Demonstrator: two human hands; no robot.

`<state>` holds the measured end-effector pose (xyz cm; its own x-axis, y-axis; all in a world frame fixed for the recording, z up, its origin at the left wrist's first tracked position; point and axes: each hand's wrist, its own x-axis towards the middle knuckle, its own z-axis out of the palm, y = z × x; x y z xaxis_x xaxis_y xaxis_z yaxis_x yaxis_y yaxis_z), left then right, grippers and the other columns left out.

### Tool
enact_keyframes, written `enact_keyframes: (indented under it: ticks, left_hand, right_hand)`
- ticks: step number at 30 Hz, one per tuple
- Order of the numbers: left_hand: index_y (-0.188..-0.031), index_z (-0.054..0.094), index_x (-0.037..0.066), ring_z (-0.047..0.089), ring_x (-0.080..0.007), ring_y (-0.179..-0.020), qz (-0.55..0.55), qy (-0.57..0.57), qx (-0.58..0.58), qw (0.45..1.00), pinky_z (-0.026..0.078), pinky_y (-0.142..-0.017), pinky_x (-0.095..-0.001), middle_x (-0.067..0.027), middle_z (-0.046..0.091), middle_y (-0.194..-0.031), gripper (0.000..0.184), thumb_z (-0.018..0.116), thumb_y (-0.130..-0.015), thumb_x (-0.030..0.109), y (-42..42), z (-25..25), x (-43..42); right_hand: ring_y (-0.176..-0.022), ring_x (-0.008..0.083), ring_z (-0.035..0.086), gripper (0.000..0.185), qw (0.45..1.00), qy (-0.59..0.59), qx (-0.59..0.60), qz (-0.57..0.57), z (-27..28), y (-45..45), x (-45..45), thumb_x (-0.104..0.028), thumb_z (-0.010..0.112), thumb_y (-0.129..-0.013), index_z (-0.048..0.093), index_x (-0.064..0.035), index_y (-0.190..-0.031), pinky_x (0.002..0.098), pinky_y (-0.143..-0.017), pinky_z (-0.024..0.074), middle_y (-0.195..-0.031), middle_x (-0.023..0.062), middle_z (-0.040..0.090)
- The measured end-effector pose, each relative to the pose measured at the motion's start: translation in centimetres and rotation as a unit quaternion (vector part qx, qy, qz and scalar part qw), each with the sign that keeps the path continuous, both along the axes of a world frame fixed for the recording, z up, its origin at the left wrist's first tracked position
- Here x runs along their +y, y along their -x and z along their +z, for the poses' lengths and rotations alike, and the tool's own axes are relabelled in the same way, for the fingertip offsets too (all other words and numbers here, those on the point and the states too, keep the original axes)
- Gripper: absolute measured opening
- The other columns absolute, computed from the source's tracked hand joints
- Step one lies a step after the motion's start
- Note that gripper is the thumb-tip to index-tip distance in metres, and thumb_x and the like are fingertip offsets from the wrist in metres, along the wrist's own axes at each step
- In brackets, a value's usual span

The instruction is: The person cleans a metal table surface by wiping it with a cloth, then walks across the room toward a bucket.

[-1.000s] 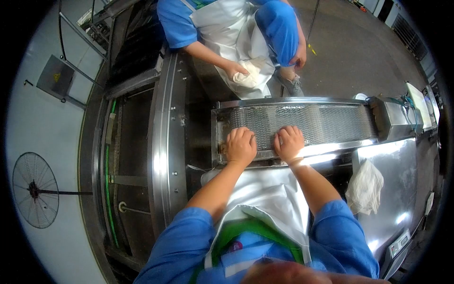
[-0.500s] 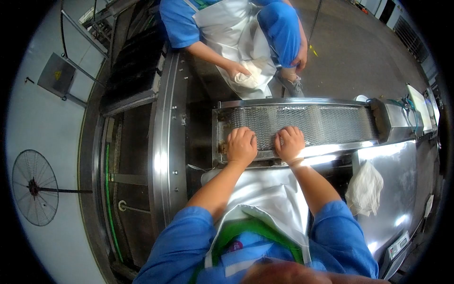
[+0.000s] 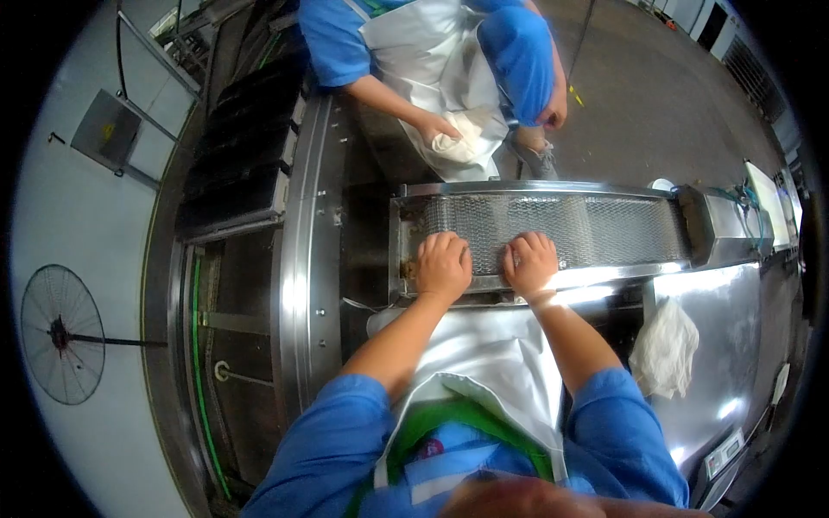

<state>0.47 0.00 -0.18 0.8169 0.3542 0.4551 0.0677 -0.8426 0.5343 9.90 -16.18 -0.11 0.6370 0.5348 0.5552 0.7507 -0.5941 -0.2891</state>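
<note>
Left hand [image 3: 444, 266] and right hand [image 3: 531, 262] rested on the near rail [image 3: 617, 274], fingers curled; whether gripping could not be told. The mesh belt [image 3: 617, 226] lay just beyond, long axis running left to right, its left end nearer the left hand.

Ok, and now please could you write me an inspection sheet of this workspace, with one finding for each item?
Surface: steel table at right, shiny, with bright glare.
Job's things: mesh belt inside a metal frame.
Clutter: crumpled white cloth on the steel table.
Hands: left hand and right hand rest apart, curled, at the near edge of the metal frame; whether anything is under the palms cannot be told.
Cables: bluish cable by the housing at the belt's right end.
Surroundings: wire fan at left; seated co-worker opposite, one hand on a pale cloth.
</note>
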Motion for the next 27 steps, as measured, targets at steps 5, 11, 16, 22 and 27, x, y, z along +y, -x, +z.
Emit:
enact_keyframes:
  ticks: [5,11,16,22,27]
  left_hand:
    - [-0.087,0.064,0.009,0.055,-0.0307,-0.100,0.006,-0.004,-0.005,1.000,0.043,-0.087,-0.0431,-0.0077,0.061,-0.099,0.012,0.066,-0.076,0.012,0.0,-0.1,0.0]
    - [-0.085,0.063,0.009,0.055,-0.0315,-0.098,-0.002,0.005,-0.002,1.000,0.043,-0.086,-0.0439,-0.0087,0.061,-0.097,0.008,0.064,-0.078,0.012,0.1,0.0,-0.1]
    - [-0.088,0.062,0.011,0.053,-0.0275,-0.101,0.003,0.009,0.017,1.000,0.040,-0.089,-0.0430,-0.0052,0.059,-0.099,0.012,0.064,-0.078,0.015,-0.2,-0.5,0.0]
    - [-0.087,0.062,0.010,0.053,-0.0266,-0.100,0.005,0.005,-0.019,1.000,0.041,-0.088,-0.0418,-0.0046,0.058,-0.097,0.010,0.064,-0.078,0.013,0.1,-0.4,-0.1]
    - [-0.086,0.061,0.010,0.053,-0.0306,-0.100,-0.003,0.020,-0.028,0.999,0.041,-0.087,-0.0440,-0.0068,0.059,-0.099,0.011,0.065,-0.076,0.012,0.0,-0.4,0.0]
  right_hand:
    - [-0.093,0.0294,0.056,0.013,1.000,0.014,0.027,0.002,-0.1,0.0,-0.1,-0.019,0.066,-0.077,0.061,-0.0075,-0.077,0.0412,-0.081,0.0432,-0.090,0.0088,0.059]
    - [-0.094,0.0310,0.056,0.016,0.999,0.017,0.032,0.004,-0.7,0.5,-0.7,-0.019,0.068,-0.076,0.062,-0.0060,-0.083,0.0429,-0.082,0.0426,-0.098,0.0114,0.061]
    - [-0.094,0.0314,0.055,0.013,0.999,0.018,0.032,0.010,-0.3,-0.2,-0.4,-0.016,0.067,-0.076,0.063,-0.0063,-0.083,0.0435,-0.082,0.0413,-0.095,0.0107,0.060]
    - [-0.089,0.0307,0.054,0.011,0.999,0.024,0.047,0.003,0.0,0.2,-0.3,-0.015,0.067,-0.075,0.060,-0.0075,-0.078,0.0426,-0.078,0.0408,-0.088,0.0100,0.058]
    - [-0.089,0.0305,0.055,0.011,1.000,0.004,0.013,0.018,-0.4,-0.2,-0.3,-0.016,0.067,-0.074,0.061,-0.0080,-0.079,0.0419,-0.076,0.0409,-0.088,0.0095,0.059]
